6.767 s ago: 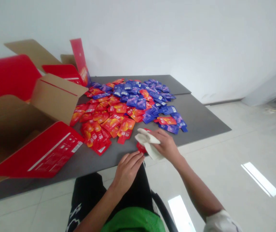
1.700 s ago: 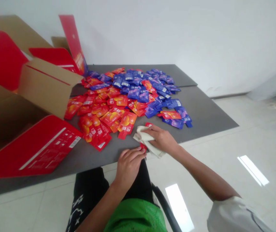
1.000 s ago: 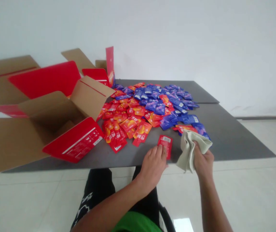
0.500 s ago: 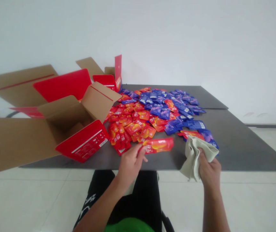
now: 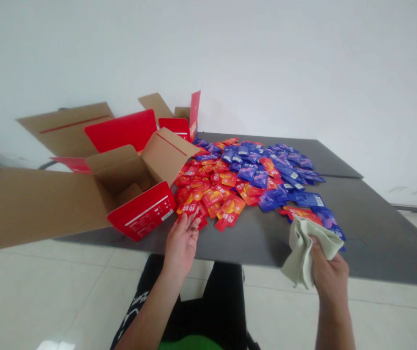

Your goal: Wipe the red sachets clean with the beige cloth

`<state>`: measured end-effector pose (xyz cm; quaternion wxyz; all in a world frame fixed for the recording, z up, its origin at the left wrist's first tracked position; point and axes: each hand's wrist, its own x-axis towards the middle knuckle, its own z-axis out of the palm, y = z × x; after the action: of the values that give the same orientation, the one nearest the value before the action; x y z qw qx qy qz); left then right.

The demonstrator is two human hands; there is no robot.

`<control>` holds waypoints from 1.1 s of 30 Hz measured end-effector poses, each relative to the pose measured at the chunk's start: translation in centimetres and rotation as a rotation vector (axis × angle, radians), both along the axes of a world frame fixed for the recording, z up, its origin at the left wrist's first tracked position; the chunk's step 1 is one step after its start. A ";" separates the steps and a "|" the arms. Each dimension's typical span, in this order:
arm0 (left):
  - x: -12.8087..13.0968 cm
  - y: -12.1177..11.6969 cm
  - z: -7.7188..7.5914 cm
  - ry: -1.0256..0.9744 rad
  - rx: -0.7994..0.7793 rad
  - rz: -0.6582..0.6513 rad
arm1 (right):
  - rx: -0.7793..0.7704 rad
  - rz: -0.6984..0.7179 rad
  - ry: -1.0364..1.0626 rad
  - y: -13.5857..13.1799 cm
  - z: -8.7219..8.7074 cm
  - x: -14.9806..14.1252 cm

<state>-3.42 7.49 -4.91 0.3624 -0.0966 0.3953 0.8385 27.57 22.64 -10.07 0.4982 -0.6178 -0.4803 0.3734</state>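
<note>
My left hand [image 5: 182,243] is at the near left edge of the pile, palm turned partly up. Its thumb and fingertips are at the lower edge of a red-orange sachet [image 5: 189,207], which they appear to pinch; this sachet overlaps other red sachets [image 5: 230,209]. My right hand [image 5: 328,267] grips a folded pale cloth [image 5: 305,253] by its side, above the table's front edge. Close behind the cloth lie a red-orange sachet [image 5: 301,213] and several blue-purple sachets [image 5: 327,218].
An open red-and-brown carton [image 5: 141,211] with flaps spread stands to the left. A second open carton [image 5: 174,125] stands behind it. Blue-purple sachets [image 5: 247,170] fill the back and right of the pile on the grey table [image 5: 376,233]. A white wall rises behind.
My left hand slid a red sachet off the table's front, turned it over and carried it left to the red pile. My right hand drew the cloth off that sachet and moved right. The view shifted.
</note>
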 end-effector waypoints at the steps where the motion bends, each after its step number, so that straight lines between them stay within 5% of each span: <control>1: -0.1 0.2 0.1 -0.014 -0.010 0.020 | -0.001 0.005 -0.001 0.0 0.0 0.0; 8: 0.1 1.5 0.6 0.016 0.011 0.049 | -0.043 0.032 -0.007 0.2 -0.1 0.3; 14: 1.3 1.3 1.2 0.005 0.049 -0.055 | -0.038 0.053 -0.003 0.1 0.2 0.2; 21: 2.4 -0.8 2.8 0.026 0.030 -0.215 | -0.057 0.083 -0.054 -0.1 0.8 0.2; 26: 4.1 -3.3 1.8 0.033 -0.024 -0.296 | -0.050 0.118 -0.046 0.0 0.5 0.2; 30: 6.7 -4.5 0.0 0.295 -0.092 -0.424 | -0.027 0.151 -0.024 -0.1 0.4 0.2; 33: 8.0 -3.8 -0.4 0.800 -0.093 -0.668 | -0.024 0.217 -0.014 -0.3 0.6 0.3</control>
<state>4.55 3.71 -5.29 0.4260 0.3469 0.5487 0.6301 27.90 22.38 -9.44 0.4440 -0.5705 -0.5434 0.4267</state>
